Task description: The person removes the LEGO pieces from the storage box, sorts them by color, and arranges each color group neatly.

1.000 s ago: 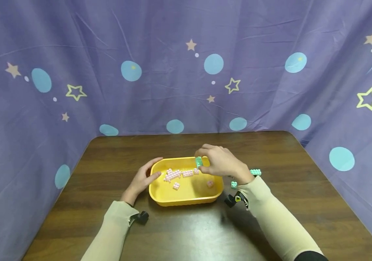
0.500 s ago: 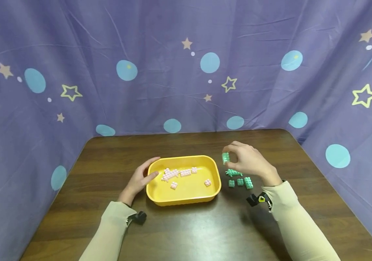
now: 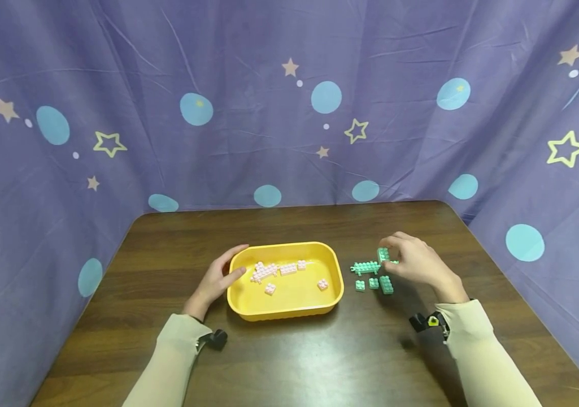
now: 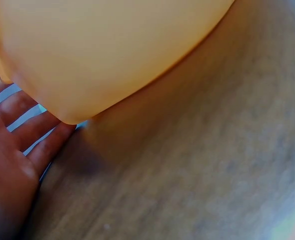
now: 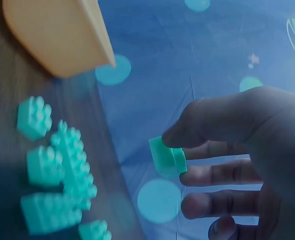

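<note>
Around the left end of a yellow plastic tub, my left hand holds the rim, thumb over the inside and fingers along the outer wall. My right hand pinches a green toy brick between thumb and fingertips, above other green pieces on the table. In the right wrist view this brick shows raised at the fingertips. Below it lie a long green studded piece, a bigger green block and two small green bricks. Another green piece is partly hidden behind the right hand.
Inside the tub lie several pink pieces: a long jointed one, a block and small square bricks. The wooden table ends at a purple patterned curtain behind and at the sides.
My right hand has moved right with the green brick, from over the tub to above the green pieces. My left hand stays at the tub's end.
</note>
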Tool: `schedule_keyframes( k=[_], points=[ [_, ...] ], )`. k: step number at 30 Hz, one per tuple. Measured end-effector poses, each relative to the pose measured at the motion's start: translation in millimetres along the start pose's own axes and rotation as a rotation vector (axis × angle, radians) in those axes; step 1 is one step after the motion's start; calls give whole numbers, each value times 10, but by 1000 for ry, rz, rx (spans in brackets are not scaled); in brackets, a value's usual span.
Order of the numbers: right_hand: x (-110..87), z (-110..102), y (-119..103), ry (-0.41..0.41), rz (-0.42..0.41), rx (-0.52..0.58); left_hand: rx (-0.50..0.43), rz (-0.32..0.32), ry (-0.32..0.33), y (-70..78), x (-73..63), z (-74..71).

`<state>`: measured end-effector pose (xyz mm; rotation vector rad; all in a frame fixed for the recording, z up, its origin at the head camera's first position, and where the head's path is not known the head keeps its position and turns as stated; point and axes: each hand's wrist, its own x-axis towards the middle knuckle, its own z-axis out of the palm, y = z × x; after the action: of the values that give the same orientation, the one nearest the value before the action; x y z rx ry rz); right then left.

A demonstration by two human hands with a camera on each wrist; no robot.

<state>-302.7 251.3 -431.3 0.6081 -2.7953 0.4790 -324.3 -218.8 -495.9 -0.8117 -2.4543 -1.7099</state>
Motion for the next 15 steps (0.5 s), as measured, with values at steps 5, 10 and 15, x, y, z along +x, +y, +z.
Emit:
schedule_keyframes(
  k=[5, 10, 15],
  points=[
    [-146, 32, 163, -25, 52, -26, 4, 10, -3, 16, 20, -6],
    [-272, 80, 260, -79, 85, -33, 11, 4, 3, 23, 25, -22],
    [-374, 154, 324, -114, 103, -40, 13, 5, -4, 5, 13, -5]
  ],
)
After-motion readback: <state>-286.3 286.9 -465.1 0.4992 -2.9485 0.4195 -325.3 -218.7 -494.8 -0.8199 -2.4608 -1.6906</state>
